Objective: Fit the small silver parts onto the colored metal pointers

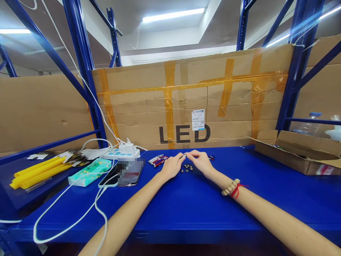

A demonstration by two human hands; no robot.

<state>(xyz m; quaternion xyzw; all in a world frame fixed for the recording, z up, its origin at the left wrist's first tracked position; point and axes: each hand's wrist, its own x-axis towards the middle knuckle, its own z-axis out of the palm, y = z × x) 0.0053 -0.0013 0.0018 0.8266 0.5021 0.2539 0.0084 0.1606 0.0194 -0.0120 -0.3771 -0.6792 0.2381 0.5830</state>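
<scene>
The blue table [213, 213] spans the scene, with the LED-marked cardboard panel [146, 110] behind at 12 o'clock. Measured from where the hands meet, the open carton [295, 161] sits at 3 o'clock, the yellow tubes [45, 172] at 9, and the dark phone [134, 174] between 8 and 9. The left hand [171, 166] and right hand [201, 162] meet mid-table, fingers of each pinched together on the small silvery piece [183, 156]. Slim coloured cylinders [158, 160] lie at 9 o'clock, beside the left hand; tiny round pieces [188, 167] lie at 6.
</scene>
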